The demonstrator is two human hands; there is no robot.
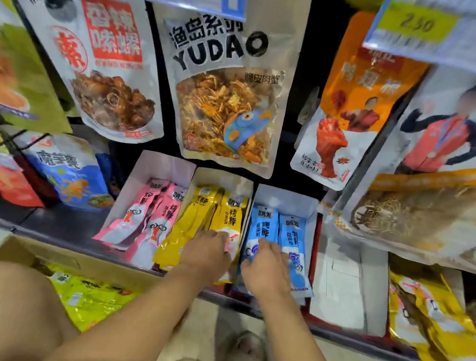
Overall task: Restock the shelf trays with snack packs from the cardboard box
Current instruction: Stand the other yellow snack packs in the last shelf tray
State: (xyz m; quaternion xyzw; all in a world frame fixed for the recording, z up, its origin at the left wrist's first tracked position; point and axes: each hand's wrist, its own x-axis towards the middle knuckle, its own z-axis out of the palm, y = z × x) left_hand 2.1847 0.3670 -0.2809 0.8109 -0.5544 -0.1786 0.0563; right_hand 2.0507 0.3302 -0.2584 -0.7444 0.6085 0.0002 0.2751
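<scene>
Three white shelf trays stand side by side on the low shelf. The left tray (pixel 152 164) holds pink snack packs (pixel 148 216), the middle tray (pixel 224 178) yellow snack packs (pixel 193 220), and the right tray (pixel 289 197) blue snack packs (pixel 293 235). My left hand (pixel 207 253) lies palm down on the front of the yellow packs, fingers curled onto one. My right hand (pixel 266 269) lies beside it on the blue packs, fingers curled over their lower ends. The cardboard box (pixel 70 259) sits on the floor at the lower left, with yellow-green packs (pixel 89 297) inside.
Large snack bags hang above the trays, under price tags (pixel 414 24). An empty white tray (pixel 342 282) stands right of the blue one, then a heap of yellow bags (pixel 432 320). More bags (pixel 68 173) fill the shelf at left. My knees and sandalled feet (pixel 234 359) are below.
</scene>
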